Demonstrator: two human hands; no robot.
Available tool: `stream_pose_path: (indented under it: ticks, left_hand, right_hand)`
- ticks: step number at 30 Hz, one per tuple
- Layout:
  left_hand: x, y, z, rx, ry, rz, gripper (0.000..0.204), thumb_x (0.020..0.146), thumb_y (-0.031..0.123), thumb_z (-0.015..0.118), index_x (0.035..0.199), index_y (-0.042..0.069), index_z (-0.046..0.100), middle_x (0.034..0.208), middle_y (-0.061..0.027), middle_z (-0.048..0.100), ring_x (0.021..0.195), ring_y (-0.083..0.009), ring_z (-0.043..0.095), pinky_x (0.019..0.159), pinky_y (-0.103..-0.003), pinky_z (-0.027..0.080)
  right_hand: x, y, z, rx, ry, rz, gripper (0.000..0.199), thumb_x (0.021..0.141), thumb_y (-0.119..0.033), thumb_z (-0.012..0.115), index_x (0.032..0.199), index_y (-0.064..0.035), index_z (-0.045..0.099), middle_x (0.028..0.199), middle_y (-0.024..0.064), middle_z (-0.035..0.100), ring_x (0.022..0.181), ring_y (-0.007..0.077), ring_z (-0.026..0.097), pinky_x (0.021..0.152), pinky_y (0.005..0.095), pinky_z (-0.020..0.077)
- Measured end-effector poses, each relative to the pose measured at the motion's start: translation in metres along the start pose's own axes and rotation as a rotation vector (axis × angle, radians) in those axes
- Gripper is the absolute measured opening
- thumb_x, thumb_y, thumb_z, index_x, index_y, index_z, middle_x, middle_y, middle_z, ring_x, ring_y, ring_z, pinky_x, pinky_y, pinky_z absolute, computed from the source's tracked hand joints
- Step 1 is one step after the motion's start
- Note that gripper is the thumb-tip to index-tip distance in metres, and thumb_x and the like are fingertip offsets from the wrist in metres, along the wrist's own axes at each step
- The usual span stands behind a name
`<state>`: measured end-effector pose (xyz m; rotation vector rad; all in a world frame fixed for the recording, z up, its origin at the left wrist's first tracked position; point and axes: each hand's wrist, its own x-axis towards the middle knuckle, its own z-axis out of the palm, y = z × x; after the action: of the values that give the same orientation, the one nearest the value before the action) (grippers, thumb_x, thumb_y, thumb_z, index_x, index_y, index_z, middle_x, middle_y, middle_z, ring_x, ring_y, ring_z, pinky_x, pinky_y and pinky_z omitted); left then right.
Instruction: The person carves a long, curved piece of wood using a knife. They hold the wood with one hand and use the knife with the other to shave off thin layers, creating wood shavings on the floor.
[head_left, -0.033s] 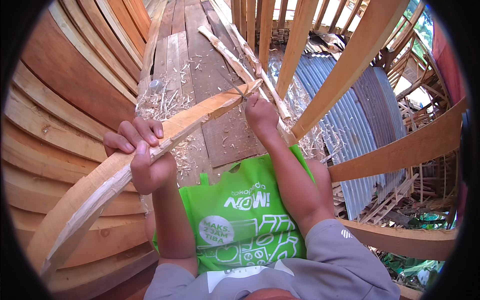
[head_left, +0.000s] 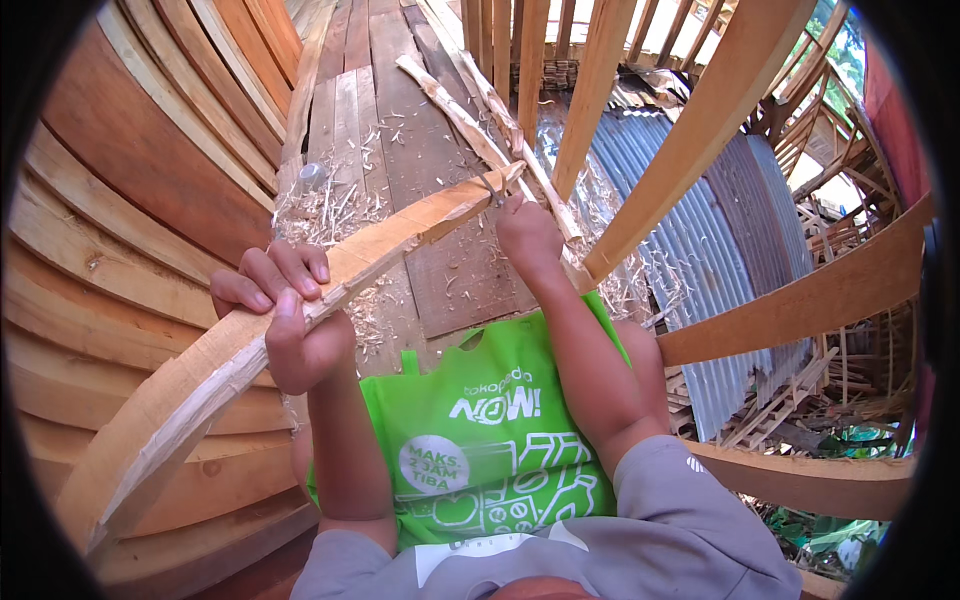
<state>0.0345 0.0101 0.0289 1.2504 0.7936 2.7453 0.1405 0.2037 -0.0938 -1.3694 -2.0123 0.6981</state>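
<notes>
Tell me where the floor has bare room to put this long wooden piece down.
The plank floor is bare at the top, between the curved hull planks and the upright ribs. Nearer, it is crowded: wood shavings lie below the curved timber held by the left hand and right hand.

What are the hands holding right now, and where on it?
The left hand grips a long curved wooden plank around its middle. The right hand is at its far end; whether it grips there cannot be told.
</notes>
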Motion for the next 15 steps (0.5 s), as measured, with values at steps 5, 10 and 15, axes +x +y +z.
stream_pose_path:
  ticks: [5, 10, 15]
  left_hand:
    - [0.001, 0.002, -0.019, 0.013, 0.008, 0.015, 0.021, 0.070, 0.004, 0.052, 0.085, 0.013, 0.040, 0.069, -0.0028, 0.040, 0.064, -0.0140, 0.043, 0.065, -0.031, 0.042]
    - [0.000, -0.003, -0.010, -0.037, -0.045, 0.026, 0.021, 0.072, 0.005, 0.054, 0.087, 0.012, 0.041, 0.070, -0.0032, 0.042, 0.065, -0.0145, 0.045, 0.066, -0.031, 0.043]
    - [-0.003, 0.002, -0.016, -0.022, -0.009, 0.025, 0.021, 0.072, 0.004, 0.053, 0.087, 0.012, 0.041, 0.071, -0.0031, 0.042, 0.065, -0.0146, 0.045, 0.066, -0.031, 0.043]
  right_hand:
    - [-0.036, -0.055, -0.008, 0.049, -0.187, -0.113, 0.063, 0.100, -0.038, 0.031, 0.074, 0.0064, 0.068, 0.076, 0.0319, 0.065, 0.077, 0.0523, 0.063, 0.080, 0.0574, 0.0497]
    - [0.018, 0.027, 0.006, 0.121, -0.195, 0.157, 0.063, 0.100, -0.037, 0.031, 0.077, 0.0093, 0.066, 0.087, 0.0388, 0.061, 0.091, 0.0536, 0.060, 0.089, 0.0567, 0.0453]
    - [-0.026, -0.048, -0.010, 0.100, -0.340, -0.095, 0.057, 0.100, -0.035, 0.033, 0.086, 0.0111, 0.064, 0.089, 0.0368, 0.063, 0.089, 0.0524, 0.061, 0.086, 0.0559, 0.0460]
